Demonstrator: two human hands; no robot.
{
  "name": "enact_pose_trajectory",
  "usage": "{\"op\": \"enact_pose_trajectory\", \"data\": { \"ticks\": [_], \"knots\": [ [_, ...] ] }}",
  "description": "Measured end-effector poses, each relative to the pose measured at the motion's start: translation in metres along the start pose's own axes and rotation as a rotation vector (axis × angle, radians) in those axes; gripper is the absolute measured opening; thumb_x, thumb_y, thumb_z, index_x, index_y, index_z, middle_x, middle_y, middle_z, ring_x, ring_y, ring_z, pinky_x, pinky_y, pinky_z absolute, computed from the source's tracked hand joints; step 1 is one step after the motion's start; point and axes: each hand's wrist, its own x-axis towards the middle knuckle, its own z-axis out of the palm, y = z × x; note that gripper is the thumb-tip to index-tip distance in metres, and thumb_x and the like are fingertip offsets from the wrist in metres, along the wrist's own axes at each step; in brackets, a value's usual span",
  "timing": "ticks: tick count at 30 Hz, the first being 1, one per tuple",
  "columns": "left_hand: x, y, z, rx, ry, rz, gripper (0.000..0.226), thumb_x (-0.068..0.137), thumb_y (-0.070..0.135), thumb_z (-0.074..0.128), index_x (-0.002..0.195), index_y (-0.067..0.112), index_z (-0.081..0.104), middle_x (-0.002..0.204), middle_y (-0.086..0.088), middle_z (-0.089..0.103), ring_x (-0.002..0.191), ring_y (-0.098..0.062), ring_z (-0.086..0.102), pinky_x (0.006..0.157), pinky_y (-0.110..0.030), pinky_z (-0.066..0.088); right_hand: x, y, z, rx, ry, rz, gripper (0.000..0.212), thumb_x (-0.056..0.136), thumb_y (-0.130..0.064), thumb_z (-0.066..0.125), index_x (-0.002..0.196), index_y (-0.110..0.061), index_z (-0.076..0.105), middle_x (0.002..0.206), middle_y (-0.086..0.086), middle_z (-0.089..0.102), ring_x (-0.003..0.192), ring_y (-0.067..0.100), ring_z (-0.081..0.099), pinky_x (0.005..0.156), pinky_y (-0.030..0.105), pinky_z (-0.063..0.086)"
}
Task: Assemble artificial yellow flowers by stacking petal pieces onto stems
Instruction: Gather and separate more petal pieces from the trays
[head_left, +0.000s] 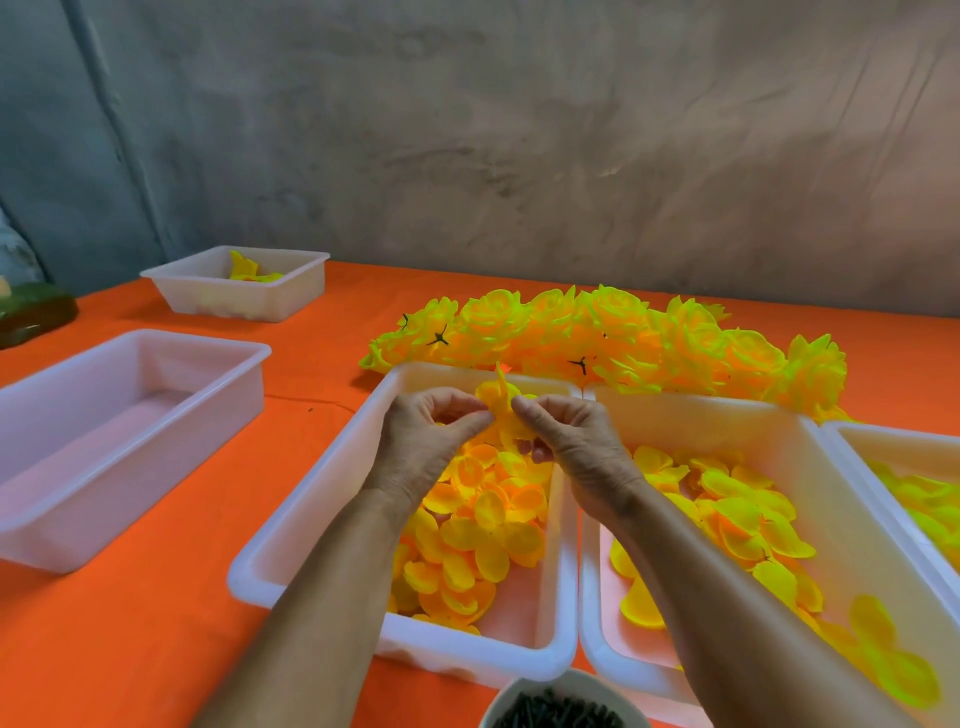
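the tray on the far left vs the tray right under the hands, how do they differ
The left tray shows only its bare floor, while the middle tray holds a heap of yellow petal pieces. The left tray sits apart on the orange cloth; the middle tray lies close beside another petal tray. Both hands work above the middle tray, none over the left one. Both are white, rectangular plastic.

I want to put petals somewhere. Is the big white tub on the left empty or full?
Empty. The big white tub shows only its bare bottom, no petals inside.
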Motion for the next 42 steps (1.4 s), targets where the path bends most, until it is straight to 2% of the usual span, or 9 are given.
{"op": "enact_pose_trajectory", "data": {
  "ticks": [2,6,11,13,16,24,31,35,42],
  "knots": [
    [0.002,0.0,-0.001,-0.037,0.076,-0.032,0.004,0.079,0.026,0.073,0.082,0.027,0.071,0.082,0.008,0.072,0.083,-0.009,0.065,0.065,-0.017,0.049,-0.001,0.001,-0.003,0.001,-0.02,0.013,0.013,0.09,-0.014,0.059,0.082,-0.007,0.067,0.062,-0.004,0.067,0.054,0.005,0.059,0.051,0.015,0.044],
    [0.003,0.004,0.0,-0.124,0.079,-0.268,0.039,0.081,0.03,0.071,0.115,0.018,0.056,0.097,0.004,0.067,0.078,-0.01,0.067,0.055,-0.018,0.046,-0.001,0.002,-0.005,-0.002,-0.02,0.012,0.011,0.092,-0.009,0.056,0.088,-0.007,0.066,0.068,0.0,0.067,0.057,0.005,0.062,0.054,0.016,0.045],
    [0.001,0.004,0.0,-0.197,0.017,-0.282,0.019,0.078,0.011,0.073,0.095,0.015,0.068,0.062,0.008,0.069,0.055,-0.002,0.062,0.048,-0.013,0.046,-0.001,0.004,0.0,-0.156,-0.036,0.028,0.015,0.094,-0.006,0.054,0.094,-0.001,0.068,0.08,0.014,0.067,0.066,0.01,0.06,0.055,0.017,0.044],
    [0.001,0.003,-0.001,-0.182,0.053,-0.244,0.017,0.077,0.007,0.074,0.089,0.018,0.069,0.067,0.006,0.068,0.059,-0.004,0.06,0.05,-0.014,0.045,0.0,0.003,0.002,-0.179,-0.03,0.04,0.014,0.09,-0.01,0.059,0.096,-0.005,0.071,0.091,0.018,0.07,0.075,0.014,0.061,0.061,0.019,0.046],
    [0.0,0.003,0.0,-0.16,0.055,-0.197,0.019,0.075,0.005,0.075,0.083,0.021,0.07,0.073,0.003,0.069,0.065,-0.006,0.06,0.055,-0.015,0.046,-0.001,0.0,0.003,-0.145,-0.025,0.056,0.011,0.074,-0.03,0.07,0.083,-0.023,0.071,0.08,-0.001,0.07,0.074,0.008,0.062,0.064,0.021,0.049],
    [-0.002,0.008,0.003,-0.159,0.024,-0.143,0.016,0.075,0.008,0.075,0.08,0.022,0.071,0.069,0.006,0.069,0.06,-0.003,0.059,0.053,-0.016,0.046,-0.001,0.003,0.005,0.028,0.238,0.012,0.022,0.072,0.002,0.076,0.082,-0.009,0.06,0.069,0.006,0.061,0.061,0.014,0.06,0.053,0.023,0.047],
    [-0.003,0.008,0.005,-0.179,-0.041,-0.178,0.008,0.076,0.017,0.075,0.07,0.021,0.071,0.068,-0.001,0.069,0.067,-0.018,0.061,0.066,-0.034,0.049,-0.003,0.004,0.003,0.075,0.23,-0.006,0.007,0.078,-0.002,0.071,0.075,-0.002,0.064,0.06,0.005,0.067,0.048,0.013,0.061,0.048,0.025,0.051],
    [-0.004,0.009,0.005,-0.144,-0.069,-0.145,0.016,0.067,0.03,0.076,0.067,0.016,0.067,0.061,0.0,0.062,0.063,-0.016,0.055,0.059,-0.029,0.045,-0.001,0.006,0.004,0.002,0.2,-0.004,0.012,0.08,-0.002,0.07,0.071,-0.006,0.062,0.059,0.004,0.063,0.046,0.009,0.057,0.045,0.021,0.047],
    [-0.002,0.005,0.005,-0.027,-0.092,-0.151,0.024,0.077,0.013,0.074,0.059,0.017,0.06,0.054,0.002,0.057,0.056,-0.014,0.05,0.054,-0.028,0.041,-0.003,0.002,0.002,0.036,0.135,-0.053,0.017,0.075,-0.019,0.076,0.084,-0.005,0.071,0.076,0.007,0.068,0.069,0.01,0.062,0.064,0.022,0.048]
  ]
}}
